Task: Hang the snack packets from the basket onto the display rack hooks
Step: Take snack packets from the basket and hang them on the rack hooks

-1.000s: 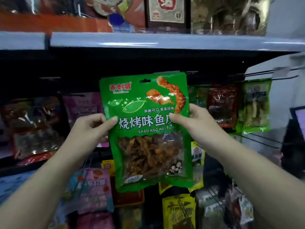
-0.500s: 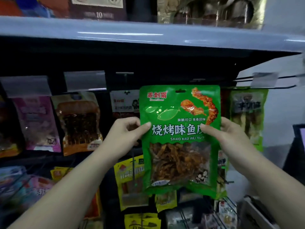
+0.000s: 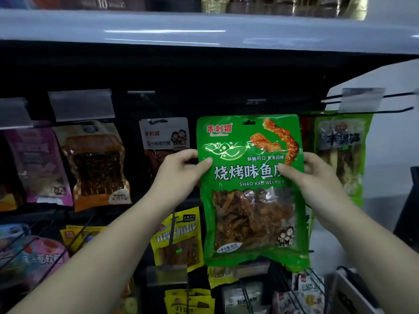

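Observation:
I hold a green snack packet [image 3: 251,191] upright in front of the dark display rack [image 3: 204,82], a hang hole at its top edge. My left hand [image 3: 179,175] pinches its left edge and my right hand [image 3: 315,180] pinches its right edge, thumbs on the front. The packet's top lies just below a small clear price tag [image 3: 256,102] on a hook. The hook behind the packet is hidden. The basket is out of view.
Hung packets surround it: white [image 3: 164,139], orange [image 3: 97,164] and purple [image 3: 36,164] to the left, pale green [image 3: 340,155] to the right, yellow [image 3: 178,239] below. Black wire hooks [image 3: 367,98] jut out at right. A grey shelf [image 3: 204,30] overhangs the rack.
The view has shifted so the packet and both hands sit further right in the rack, now in the gap between the white and pale green packets. Both hands keep their hold.

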Available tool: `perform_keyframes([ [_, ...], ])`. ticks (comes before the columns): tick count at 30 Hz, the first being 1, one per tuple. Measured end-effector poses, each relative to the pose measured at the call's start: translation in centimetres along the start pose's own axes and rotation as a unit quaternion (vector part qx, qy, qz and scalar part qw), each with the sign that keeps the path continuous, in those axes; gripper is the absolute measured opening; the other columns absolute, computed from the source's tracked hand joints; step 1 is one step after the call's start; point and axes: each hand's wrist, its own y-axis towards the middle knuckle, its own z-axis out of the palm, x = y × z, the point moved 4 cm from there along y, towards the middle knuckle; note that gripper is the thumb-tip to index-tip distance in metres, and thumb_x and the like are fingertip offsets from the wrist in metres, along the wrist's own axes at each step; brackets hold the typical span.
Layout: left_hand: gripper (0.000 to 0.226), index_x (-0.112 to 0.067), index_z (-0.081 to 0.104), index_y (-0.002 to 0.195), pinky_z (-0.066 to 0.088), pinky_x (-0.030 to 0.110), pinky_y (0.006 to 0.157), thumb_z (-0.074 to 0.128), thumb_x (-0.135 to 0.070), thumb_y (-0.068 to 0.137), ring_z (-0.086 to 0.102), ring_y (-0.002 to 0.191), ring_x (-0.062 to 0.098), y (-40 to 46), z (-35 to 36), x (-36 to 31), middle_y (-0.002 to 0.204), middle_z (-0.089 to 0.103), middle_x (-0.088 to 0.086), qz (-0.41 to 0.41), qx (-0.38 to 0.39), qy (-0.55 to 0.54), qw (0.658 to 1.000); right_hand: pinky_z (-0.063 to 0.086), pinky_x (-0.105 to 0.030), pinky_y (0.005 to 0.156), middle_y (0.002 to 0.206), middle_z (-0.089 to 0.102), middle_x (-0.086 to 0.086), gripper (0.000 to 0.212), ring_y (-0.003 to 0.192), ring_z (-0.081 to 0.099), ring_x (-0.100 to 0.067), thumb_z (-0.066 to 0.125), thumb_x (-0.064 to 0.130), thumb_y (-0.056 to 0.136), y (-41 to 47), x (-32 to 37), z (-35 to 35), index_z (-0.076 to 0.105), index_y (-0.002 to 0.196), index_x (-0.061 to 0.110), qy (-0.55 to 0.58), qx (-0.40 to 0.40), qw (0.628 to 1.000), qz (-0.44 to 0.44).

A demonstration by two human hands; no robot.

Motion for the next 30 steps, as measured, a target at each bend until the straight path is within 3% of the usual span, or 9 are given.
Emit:
perform_keyframes([
  [3, 0.01, -0.015, 0.071, 0.098, 0.05, 0.014, 0.056, 0.063, -0.018, 0.093, 0.068, 0.057, 0.004, 0.2, 0.0, -0.1, 0.072, 0.076, -0.006, -0.001, -0.006, 0.014, 1.0, 0.049, -0.049, 0.096, 0.106, 0.069, 0.005, 0.023, 0.101, 0.066, -0.02, 0.068, 0.028, 0.085, 0.1, -0.2, 0.1, 0.06, 0.107, 0.027, 0.001, -0.001, 1.0, 0.005],
  [7, 0.011, -0.016, 0.072, 0.098, 0.058, 0.042, 0.084, 0.065, -0.021, 0.092, 0.074, 0.082, 0.021, 0.8, 0.0, 0.5, 0.085, 0.078, 0.002, -0.011, -0.014, 0.027, 0.999, 0.046, -0.049, 0.099, 0.11, 0.068, 0.006, 0.025, 0.106, 0.063, -0.02, 0.07, 0.03, 0.084, 0.4, -0.3, 0.2, 0.061, 0.107, 0.029, -0.002, -0.002, 1.0, 0.007],
  [11, 0.012, -0.014, 0.073, 0.095, 0.058, 0.043, 0.084, 0.066, -0.022, 0.091, 0.074, 0.081, 0.018, 1.0, -0.1, 0.4, 0.084, 0.077, 0.0, -0.002, -0.029, 0.03, 0.999, 0.048, -0.046, 0.097, 0.107, 0.069, 0.006, 0.02, 0.101, 0.065, -0.018, 0.068, 0.026, 0.086, 0.7, -0.2, 0.2, 0.061, 0.105, 0.028, 0.002, -0.001, 1.0, 0.0],
  [18, 0.014, -0.014, 0.074, 0.091, 0.057, 0.047, 0.086, 0.066, -0.026, 0.09, 0.073, 0.085, 0.026, 1.9, 0.1, 1.5, 0.083, 0.077, 0.004, -0.013, -0.025, 0.052, 0.998, 0.05, -0.045, 0.095, 0.106, 0.071, 0.006, 0.021, 0.098, 0.068, -0.017, 0.068, 0.024, 0.087, 1.5, -0.8, 0.1, 0.061, 0.106, 0.027, 0.007, 0.008, 1.0, 0.007],
  [22, 0.015, -0.015, 0.074, 0.089, 0.058, 0.045, 0.084, 0.067, -0.028, 0.089, 0.074, 0.082, 0.023, 3.2, 0.1, 2.7, 0.084, 0.077, 0.002, -0.034, -0.026, 0.068, 0.997, 0.052, -0.036, 0.087, 0.104, 0.071, 0.005, 0.019, 0.093, 0.069, -0.014, 0.067, 0.021, 0.088, 3.0, -1.5, 1.0, 0.061, 0.105, 0.025, 0.002, 0.023, 1.0, 0.019],
  [24, 0.02, -0.016, 0.073, 0.085, 0.057, 0.047, 0.086, 0.068, -0.036, 0.083, 0.073, 0.084, 0.028, 4.4, 0.2, 3.3, 0.084, 0.077, 0.006, -0.044, -0.035, 0.074, 0.996, 0.052, -0.029, 0.079, 0.104, 0.071, 0.005, 0.024, 0.091, 0.068, -0.013, 0.067, 0.02, 0.088, 4.4, -1.9, 1.6, 0.06, 0.11, 0.021, -0.004, 0.022, 1.0, 0.022],
  [28, 0.013, -0.016, 0.073, 0.085, 0.058, 0.053, 0.08, 0.068, -0.028, 0.088, 0.072, 0.087, 0.034, 7.3, 0.4, 5.2, 0.088, 0.076, 0.006, -0.085, -0.054, 0.068, 0.993, 0.05, -0.041, 0.092, 0.103, 0.069, 0.005, 0.017, 0.095, 0.066, -0.016, 0.067, 0.023, 0.088, 8.2, -3.2, 2.5, 0.061, 0.104, 0.025, -0.044, 0.02, 0.998, 0.029],
  [30, 0.019, -0.018, 0.073, 0.093, 0.059, 0.053, 0.077, 0.069, -0.034, 0.084, 0.071, 0.087, 0.035, 9.2, 0.5, 6.3, 0.092, 0.076, 0.007, -0.099, -0.072, 0.084, 0.989, 0.047, -0.045, 0.098, 0.113, 0.066, 0.001, 0.03, 0.103, 0.063, -0.021, 0.067, 0.027, 0.087, 10.2, -3.8, 3.2, 0.058, 0.115, 0.021, -0.071, 0.019, 0.997, 0.027],
])
